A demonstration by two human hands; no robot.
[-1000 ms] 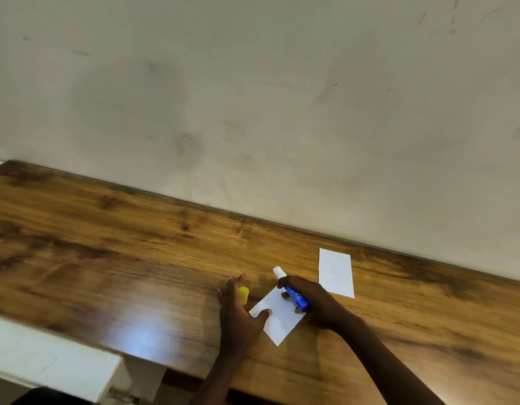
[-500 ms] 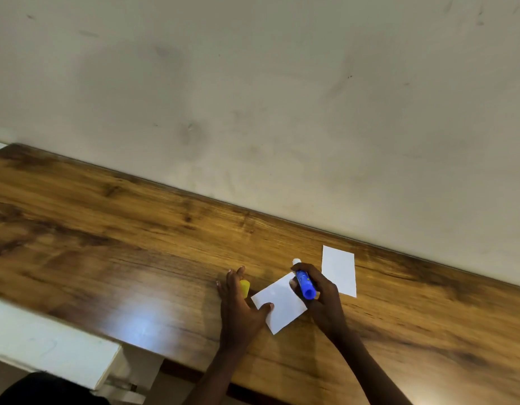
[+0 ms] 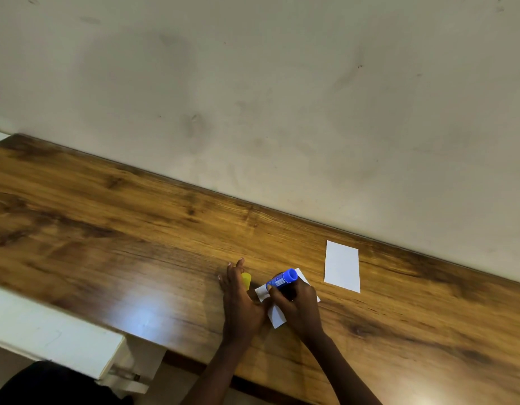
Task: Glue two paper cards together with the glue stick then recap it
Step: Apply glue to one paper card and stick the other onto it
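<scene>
Glue stick (image 3: 282, 278): blue barrel with a printed label, tilted, flat end raised toward the far right, working end down on a white card (image 3: 277, 319) and hidden. Right hand (image 3: 296, 302) grasps the barrel. Left hand (image 3: 241, 299) lies flat, fingers straight, on the wooden table (image 3: 106, 229), just left of the card, with the yellow cap (image 3: 246, 279) at its fingers. Second white card (image 3: 342, 266) lies apart, to the right.

1. glue stick (image 3: 282, 279): blue barrel, white label, cap off; tilted, round base up and away, gripped in the right hand (image 3: 296, 302).
2. cap (image 3: 246, 280): yellow, on the surface, partly behind the left hand (image 3: 241, 299).
3. near card (image 3: 275, 319): white, skewed, flat under the right hand.
4. far card (image 3: 342, 266): white, flat, apart to the right.
</scene>
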